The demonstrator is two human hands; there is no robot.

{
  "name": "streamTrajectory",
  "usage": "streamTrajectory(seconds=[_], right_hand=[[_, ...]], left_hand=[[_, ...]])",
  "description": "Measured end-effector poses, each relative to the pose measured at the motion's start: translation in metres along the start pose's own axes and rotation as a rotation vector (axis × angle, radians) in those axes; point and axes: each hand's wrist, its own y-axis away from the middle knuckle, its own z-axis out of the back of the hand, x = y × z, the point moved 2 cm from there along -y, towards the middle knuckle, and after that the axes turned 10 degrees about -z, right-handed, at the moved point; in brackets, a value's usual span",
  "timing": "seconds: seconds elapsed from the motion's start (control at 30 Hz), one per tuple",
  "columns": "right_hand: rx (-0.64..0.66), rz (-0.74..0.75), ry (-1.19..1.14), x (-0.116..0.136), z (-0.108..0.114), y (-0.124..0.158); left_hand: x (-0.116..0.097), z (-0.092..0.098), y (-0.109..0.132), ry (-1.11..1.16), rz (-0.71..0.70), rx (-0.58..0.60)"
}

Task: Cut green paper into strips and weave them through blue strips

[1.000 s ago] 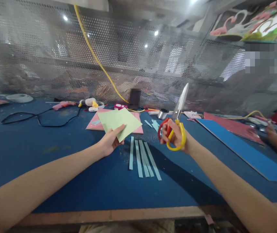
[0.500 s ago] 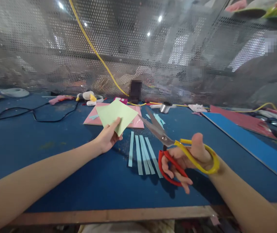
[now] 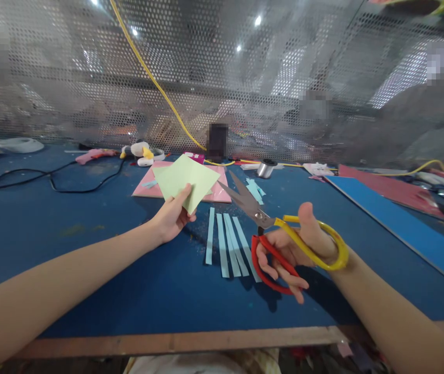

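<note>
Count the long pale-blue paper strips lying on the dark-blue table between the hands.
5: leftmost strip, second strip, third strip and fourth strip close together, and rightmost strip partly behind the red scissor handle. Others may be hidden underneath.

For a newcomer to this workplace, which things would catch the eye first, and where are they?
Probably the big scissors with red and yellow handles, which are open in the right hand and point toward the light green paper held up in the left hand. Between the hands, pale blue strips lie on the blue table. Behind, a yellow cable slants across the perforated panel.
</note>
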Motion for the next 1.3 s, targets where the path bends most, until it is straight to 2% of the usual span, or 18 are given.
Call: streamTrajectory(seconds=[0.33, 0.43, 0.57, 0.8, 1.1, 1.3], right_hand=[[0.001, 0.015, -0.011, 0.001, 0.002, -0.002], [-0.009, 0.012, -0.010, 0.000, 0.002, -0.002], [-0.032, 0.003, 0.005, 0.000, 0.004, -0.001], [-0.047, 0.042, 0.039, 0.002, 0.004, 0.000], [-0.091, 0.083, 0.029, 0.002, 0.004, 0.000], [-0.053, 0.062, -0.052, -0.001, 0.008, -0.001]], left_hand=[[0.002, 0.001, 0.001, -0.043, -0.027, -0.017], [0.006, 0.002, 0.002, -0.132, -0.087, -0.035], [0.009, 0.003, 0.005, -0.289, -0.201, 0.003], [0.000, -0.004, 0.023, -0.495, -0.334, 0.076], [-0.002, -0.008, 0.026, -0.378, -0.348, 0.087], [0.001, -0.005, 0.025, -0.367, -0.350, 0.099]])
